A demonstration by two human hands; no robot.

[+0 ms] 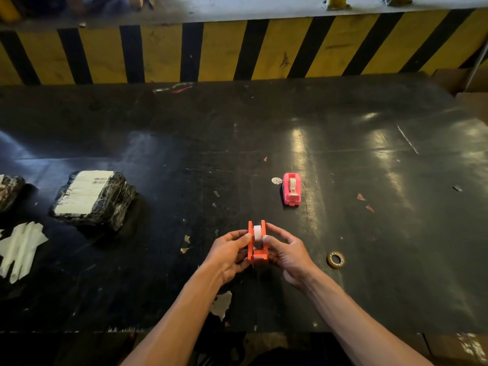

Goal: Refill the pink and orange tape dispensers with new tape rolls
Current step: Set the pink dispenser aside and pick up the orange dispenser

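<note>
A: Where is the orange dispenser?

B: Held above the black table, pinched between both hands. The left hand grips its left wall, thumb tip pressed near the white tape roll that sits between the two walls. The right hand closes on the right wall, thumb against the roll's other edge, its remaining fingers curled under the body.

A: And the cutter end?

B: It points back toward the person, below the thumbs. A loose strip may hang from it, though the blur there makes that uncertain.

A: The pink dispenser?

B: Standing on the table beyond the right fingertips, well apart from them, a roll already seated inside. A small pale disc lies just beside its left flank.

A: Anything else near the fingers?

B: A brownish tape ring lies flat to the right of the right hand, untouched. Far left of the left hand sit a wrapped black parcel and some white paper pieces.
</note>
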